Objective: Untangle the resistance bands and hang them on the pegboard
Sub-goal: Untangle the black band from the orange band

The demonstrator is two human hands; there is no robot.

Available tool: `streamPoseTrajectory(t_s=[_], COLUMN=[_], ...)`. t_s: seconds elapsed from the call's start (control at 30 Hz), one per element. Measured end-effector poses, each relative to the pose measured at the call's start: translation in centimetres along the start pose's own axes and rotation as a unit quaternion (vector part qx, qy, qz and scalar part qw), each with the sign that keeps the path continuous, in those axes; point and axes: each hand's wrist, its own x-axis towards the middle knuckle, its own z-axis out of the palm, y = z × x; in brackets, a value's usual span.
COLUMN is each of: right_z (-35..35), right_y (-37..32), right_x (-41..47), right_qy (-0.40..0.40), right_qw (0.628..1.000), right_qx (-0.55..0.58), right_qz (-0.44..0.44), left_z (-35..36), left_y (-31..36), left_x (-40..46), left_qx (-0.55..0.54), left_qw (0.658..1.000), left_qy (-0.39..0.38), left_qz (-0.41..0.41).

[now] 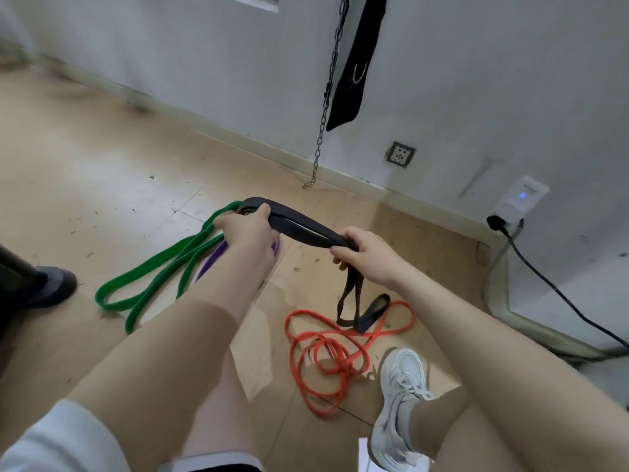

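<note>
So far you have only the black band (pixel 299 226) lifted, your left hand (pixel 250 229) and right hand (pixel 366 255) each clenched around it. Green band (pixel 153 277), purple band (pixel 211 260) and orange band (pixel 326 352) lie on the floor (pixel 102 165). No pegboard shows; your arm hides most of the purple band.

Black band (pixel 299 226); green band (pixel 160 274); purple band (pixel 211 258); orange-red band (pixel 326 352). Floor (pixel 85 165): tan wood-look tiles. Wall (pixel 476 80): white. Shoe (pixel 398 403): white. Hanging strap (pixel 357 63): black. Chain (pixel 326 97): dark grey.
</note>
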Motion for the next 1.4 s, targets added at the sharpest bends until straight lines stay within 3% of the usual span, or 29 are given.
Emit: streamPoseTrajectory(t_s=[0.07, 0.2, 0.33, 0.4, 0.47, 0.5, 0.6, 0.7, 0.83, 0.9, 0.97, 1.07, 1.13, 1.2, 1.33, 1.4], right_z=[-1.6, -4.1, -5.5, -6.1, -6.7, -6.9, -7.3, -7.4, -7.9, -7.8, -7.5, -6.8, -6.6, -6.6, -6.5, -6.5], right_y=[-1.0, -3.0, -5.3, -6.6, -7.7, -8.1, -8.8, -9.0, -8.2, -7.5, -6.6, -5.5, -5.2, -5.1, -5.4, -5.6], right_x=[-1.0, -1.9, -2.5, -3.1, -3.9, -4.3, -5.2, -6.1, -6.9, -7.1, -7.1, -7.3, -7.5, -7.5, -7.7, -7.8], right_qy=[-0.027, 0.003, 0.025, 0.015, -0.013, -0.032, -0.090, -0.125, -0.060, -0.015, 0.011, 0.031, 0.043, 0.043, -0.005, -0.031], right_qw=[0.999, 0.998, 0.998, 0.997, 0.997, 0.997, 0.993, 0.986, 0.992, 0.995, 0.996, 0.998, 0.996, 0.997, 0.992, 0.988], right_qx=[0.009, 0.037, -0.007, -0.023, -0.017, -0.011, 0.016, 0.085, 0.082, 0.066, 0.062, 0.003, -0.045, -0.018, 0.107, 0.135], right_qz=[-0.016, -0.042, -0.055, -0.069, -0.072, -0.071, -0.069, -0.071, -0.081, -0.077, -0.059, -0.057, -0.066, -0.069, -0.067, -0.062], left_z=[-0.6, -1.7, -3.0, -3.8, -4.5, -4.6, -3.6, -1.8, -0.7, -0.4, -0.1, 0.4, 0.4, 0.3, 0.3, 0.2], left_y=[0.1, -0.9, -1.2, -0.9, -0.5, -0.3, 0.8, 1.5, 2.1, 2.2, 2.2, 2.1, 2.3, 3.0, 4.4, 4.8], left_x=[-0.9, -4.0, -6.5, -7.6, -8.1, -8.0, -9.2, -10.5, -11.3, -11.4, -11.5, -11.4, -11.5, -11.7, -12.3, -12.3], left_qx=[0.072, 0.162, 0.226, 0.335, 0.510, 0.535, 0.458, 0.439, 0.440, 0.463, 0.514, 0.602, 0.635, 0.640, 0.571, 0.553], left_qw=[0.996, 0.978, 0.948, 0.907, 0.819, 0.797, 0.806, 0.772, 0.752, 0.726, 0.681, 0.583, 0.552, 0.571, 0.689, 0.705], left_qy=[0.007, -0.107, -0.210, -0.251, -0.228, -0.226, -0.311, -0.374, -0.323, -0.318, -0.301, -0.267, -0.276, -0.316, -0.359, -0.359], left_qz=[0.053, 0.076, 0.076, 0.052, 0.132, 0.167, 0.212, 0.267, 0.370, 0.398, 0.426, 0.476, 0.465, 0.406, 0.264, 0.262])
